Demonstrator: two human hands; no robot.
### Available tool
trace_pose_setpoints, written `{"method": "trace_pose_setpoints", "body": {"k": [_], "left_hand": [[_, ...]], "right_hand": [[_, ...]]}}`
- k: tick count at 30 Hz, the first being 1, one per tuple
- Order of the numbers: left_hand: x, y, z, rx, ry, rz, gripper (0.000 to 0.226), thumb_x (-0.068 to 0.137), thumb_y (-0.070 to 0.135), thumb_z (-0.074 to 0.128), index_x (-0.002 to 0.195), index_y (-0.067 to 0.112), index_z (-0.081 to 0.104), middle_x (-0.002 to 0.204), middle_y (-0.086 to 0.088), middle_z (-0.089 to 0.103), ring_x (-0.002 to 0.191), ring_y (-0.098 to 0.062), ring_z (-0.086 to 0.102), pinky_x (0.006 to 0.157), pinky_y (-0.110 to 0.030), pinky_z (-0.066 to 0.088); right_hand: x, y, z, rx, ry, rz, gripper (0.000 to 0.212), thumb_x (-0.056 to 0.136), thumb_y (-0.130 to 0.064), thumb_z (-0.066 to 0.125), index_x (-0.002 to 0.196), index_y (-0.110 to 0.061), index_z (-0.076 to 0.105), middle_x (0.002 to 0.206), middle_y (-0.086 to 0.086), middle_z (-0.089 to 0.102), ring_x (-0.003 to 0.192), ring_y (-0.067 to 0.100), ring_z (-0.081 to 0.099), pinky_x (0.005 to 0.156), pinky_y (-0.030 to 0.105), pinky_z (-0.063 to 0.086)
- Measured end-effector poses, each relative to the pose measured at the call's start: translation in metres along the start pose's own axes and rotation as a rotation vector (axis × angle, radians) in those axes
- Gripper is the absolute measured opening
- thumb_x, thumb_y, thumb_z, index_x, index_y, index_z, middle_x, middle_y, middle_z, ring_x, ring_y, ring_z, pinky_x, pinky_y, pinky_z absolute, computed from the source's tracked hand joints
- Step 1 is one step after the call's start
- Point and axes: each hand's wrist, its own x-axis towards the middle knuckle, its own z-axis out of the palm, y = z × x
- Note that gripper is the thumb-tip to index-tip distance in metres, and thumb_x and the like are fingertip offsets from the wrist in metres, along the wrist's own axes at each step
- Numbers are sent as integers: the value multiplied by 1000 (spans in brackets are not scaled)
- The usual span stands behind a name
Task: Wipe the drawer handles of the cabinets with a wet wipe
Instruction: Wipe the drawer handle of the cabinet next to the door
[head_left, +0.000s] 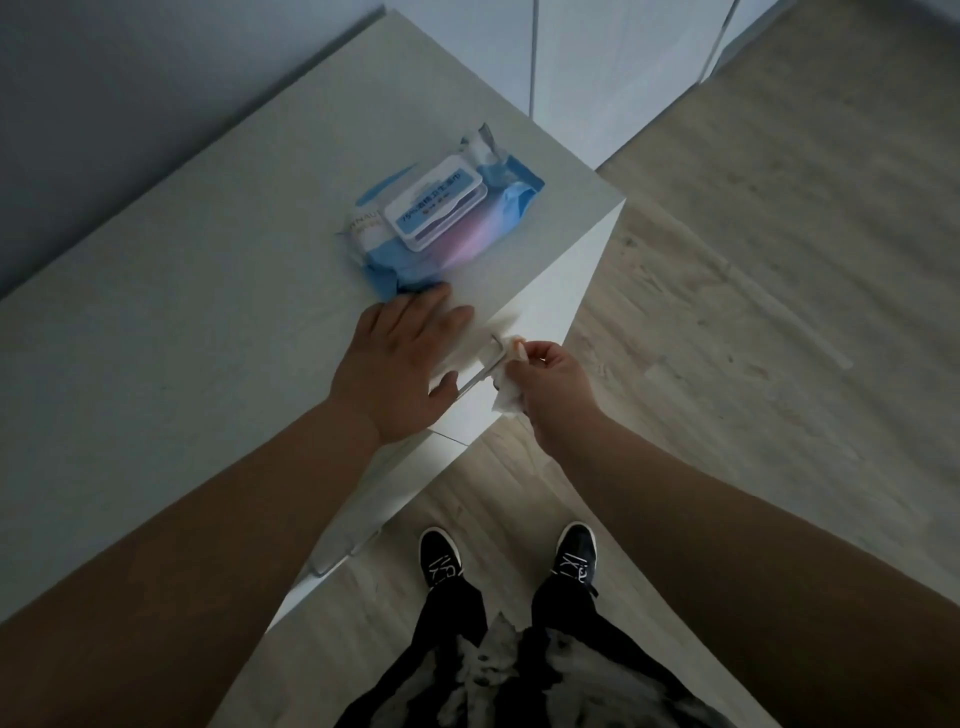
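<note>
I look straight down on a white cabinet with a pale grey top (171, 322). A thin metal drawer handle (475, 378) runs along the top of its white front. My right hand (553, 387) pinches a crumpled white wet wipe (508, 397) against the far end of that handle. My left hand (402, 364) rests flat on the cabinet's front edge, fingers straight and spread, just left of the handle. A second metal handle (345, 558) shows lower on the front, near my left forearm.
A blue and white wet wipe pack (441, 213) with a closed flip lid lies on the cabinet top beyond my left hand. Pale wood floor (779, 291) spreads to the right. My black shoes (439, 556) stand close to the cabinet front. White cabinet doors (613, 67) rise behind.
</note>
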Motion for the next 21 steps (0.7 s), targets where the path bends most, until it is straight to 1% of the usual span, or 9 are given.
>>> {"method": "trace_pose_setpoints", "body": {"k": [2, 4, 6, 8, 10, 13, 15, 18, 21], "left_hand": [[1, -1, 2, -30, 26, -18, 69, 82, 38, 59, 150, 24, 49, 160, -5, 43, 130, -34, 47, 106, -48, 38], [0, 0, 2, -44, 32, -40, 69, 81, 34, 60, 149, 24, 51, 160, -4, 44, 129, -34, 47, 106, -48, 38], [1, 0, 1, -43, 7, -53, 71, 81, 34, 61, 150, 26, 49, 161, -2, 42, 130, -33, 47, 107, -47, 37], [2, -1, 1, -46, -8, -55, 71, 81, 34, 61, 151, 26, 49, 161, -2, 42, 130, -32, 46, 108, -46, 36], [2, -2, 1, -47, -17, -61, 71, 81, 34, 62, 150, 27, 50, 162, -1, 42, 131, -32, 46, 108, -46, 37], [2, -2, 0, -38, -17, -62, 72, 81, 33, 64, 151, 27, 49, 161, -2, 42, 130, -32, 46, 108, -47, 37], [3, -2, -1, -44, -21, -63, 72, 81, 33, 65, 151, 27, 49, 161, -2, 42, 130, -32, 46, 108, -47, 36], [4, -2, -2, -51, -21, -60, 72, 80, 32, 65, 151, 26, 49, 161, -2, 42, 130, -31, 47, 107, -47, 37], [4, -2, -3, -51, -27, -67, 71, 81, 32, 64, 150, 26, 50, 161, -2, 42, 130, -32, 47, 108, -48, 39]], "right_hand": [[9, -4, -3, -23, -22, 4, 6, 92, -12, 70, 96, -15, 66, 72, -1, 76, 80, 24, 75, 83, 47, 61], [18, -10, -5, -26, -35, 15, 7, 94, -9, 69, 93, -15, 66, 72, 0, 74, 78, 23, 72, 79, 44, 61], [27, -14, -4, -24, -30, 29, 13, 93, -3, 65, 90, -15, 66, 76, 2, 73, 76, 24, 72, 70, 39, 59], [29, -14, -4, -31, -26, 49, 16, 92, 1, 60, 89, -14, 66, 70, 0, 72, 64, 17, 71, 62, 33, 57], [30, -12, -4, -39, -50, 76, 18, 92, 3, 58, 89, -12, 66, 68, 1, 72, 63, 17, 69, 66, 36, 58], [35, -16, -7, -71, -103, 99, 18, 93, 6, 58, 91, -11, 66, 79, 6, 74, 74, 24, 72, 81, 45, 61], [38, -21, -7, -104, -137, 105, 17, 95, 5, 59, 95, -10, 67, 88, 9, 74, 79, 25, 74, 87, 46, 61], [40, -20, -8, -93, -177, 112, 15, 96, 4, 59, 97, -9, 67, 89, 8, 74, 79, 25, 74, 90, 48, 59], [35, -19, -9, -43, -224, 118, 11, 99, 0, 62, 95, -9, 66, 82, 6, 74, 77, 25, 71, 85, 46, 58]]}}
